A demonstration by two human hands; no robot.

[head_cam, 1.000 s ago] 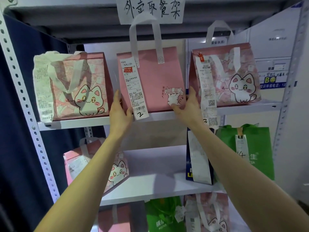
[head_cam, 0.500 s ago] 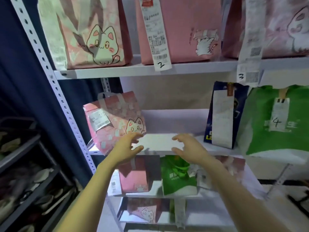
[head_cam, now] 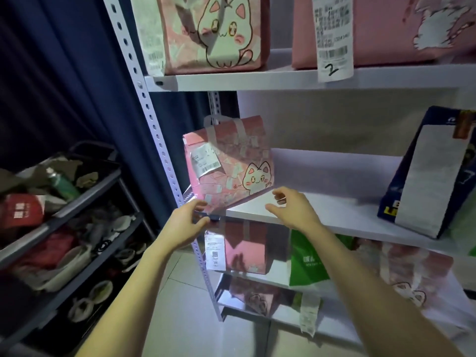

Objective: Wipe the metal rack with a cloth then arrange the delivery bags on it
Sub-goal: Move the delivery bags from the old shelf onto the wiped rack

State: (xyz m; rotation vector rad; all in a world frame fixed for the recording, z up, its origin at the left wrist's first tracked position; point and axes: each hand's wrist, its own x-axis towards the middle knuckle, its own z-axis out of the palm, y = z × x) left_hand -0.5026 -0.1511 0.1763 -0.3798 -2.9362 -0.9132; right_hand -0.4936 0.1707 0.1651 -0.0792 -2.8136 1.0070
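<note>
a white metal rack with perforated uprights (head_cam: 164,150) fills the middle and right of the frame. on its middle shelf (head_cam: 334,215), at centre, a pink fabric delivery bag with a cartoon cat and a white printed label (head_cam: 226,163) sits tilted, its lower left corner hanging past the shelf's front edge. the left hand (head_cam: 185,225) is just below and left of that corner, fingers spread and loosely curled, holding nothing; whether a fingertip touches the bag cannot be told. the right hand (head_cam: 291,210) is at the shelf's front edge just right of the bag's base, fingers wide and empty. at the right edge of the frame a dark blue bag with a long white receipt (head_cam: 427,176) leans on the same shelf. on the upper shelf stand a pink cat-print bag (head_cam: 219,34) and a plain pink bag with a receipt marked "2" (head_cam: 386,29). on a lower shelf sits a green bag (head_cam: 309,258). a dark tiered cart of jumbled items (head_cam: 64,222) stands at lower left.
</note>
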